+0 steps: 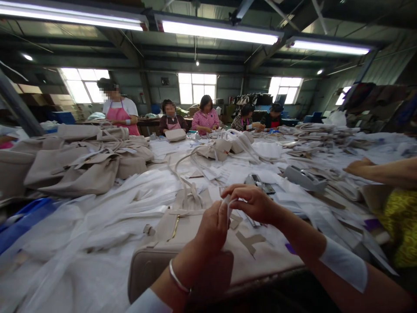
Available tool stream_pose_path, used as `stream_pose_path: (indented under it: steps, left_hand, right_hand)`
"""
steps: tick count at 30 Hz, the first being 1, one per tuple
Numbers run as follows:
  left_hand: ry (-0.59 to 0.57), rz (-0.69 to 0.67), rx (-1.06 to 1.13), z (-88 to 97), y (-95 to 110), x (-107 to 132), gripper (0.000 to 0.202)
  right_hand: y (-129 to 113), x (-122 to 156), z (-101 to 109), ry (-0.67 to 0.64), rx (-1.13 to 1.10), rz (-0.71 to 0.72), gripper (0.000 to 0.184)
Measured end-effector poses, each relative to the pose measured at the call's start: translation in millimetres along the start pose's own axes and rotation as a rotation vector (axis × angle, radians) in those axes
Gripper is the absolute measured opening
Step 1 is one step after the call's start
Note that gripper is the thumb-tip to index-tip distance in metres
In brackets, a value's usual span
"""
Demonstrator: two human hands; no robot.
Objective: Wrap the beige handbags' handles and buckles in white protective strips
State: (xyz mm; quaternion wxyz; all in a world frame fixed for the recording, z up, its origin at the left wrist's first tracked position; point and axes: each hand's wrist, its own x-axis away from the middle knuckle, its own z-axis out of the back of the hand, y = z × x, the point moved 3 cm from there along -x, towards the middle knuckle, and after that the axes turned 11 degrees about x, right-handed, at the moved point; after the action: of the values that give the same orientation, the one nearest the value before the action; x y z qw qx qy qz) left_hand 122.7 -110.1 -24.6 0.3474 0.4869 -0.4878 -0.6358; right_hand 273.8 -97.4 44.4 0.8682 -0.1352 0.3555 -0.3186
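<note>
My left hand (211, 228) and my right hand (252, 202) meet in front of me, both closed on a thin white strip (228, 201). Its lower end is hidden behind my fingers, and I cannot tell whether it is paper or foam. Beneath and to the left of my hands lies a beige handbag (159, 243) with a short gold zip (175, 228). Its strap (177, 167) loops up and away over the table. Small beige scraps (250, 241) lie just right of my left hand.
A grey tape dispenser (304, 179) stands beyond my right forearm. Beige bags (87, 165) are heaped at the left on white wrapping sheets (107, 230). A co-worker's arm (384, 170) reaches in from the right. Several people work across the table.
</note>
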Motion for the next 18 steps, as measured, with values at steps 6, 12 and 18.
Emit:
stream_pose_path:
  steps: [6,12,18]
  left_hand:
    - [0.029,-0.219,-0.299,-1.7,13,10,0.027]
    - [0.001,-0.141,-0.286,-6.4,11,8,0.033]
    - [0.052,-0.088,-0.304,1.1,3,2,0.035]
  right_hand:
    - [13,6,-8,0.115,-0.283,-0.289,0.008]
    - [18,15,-25,0.233,-0.555,-0.474,0.029]
    - [89,40,12,0.533,-0.012,-0.801,0.031]
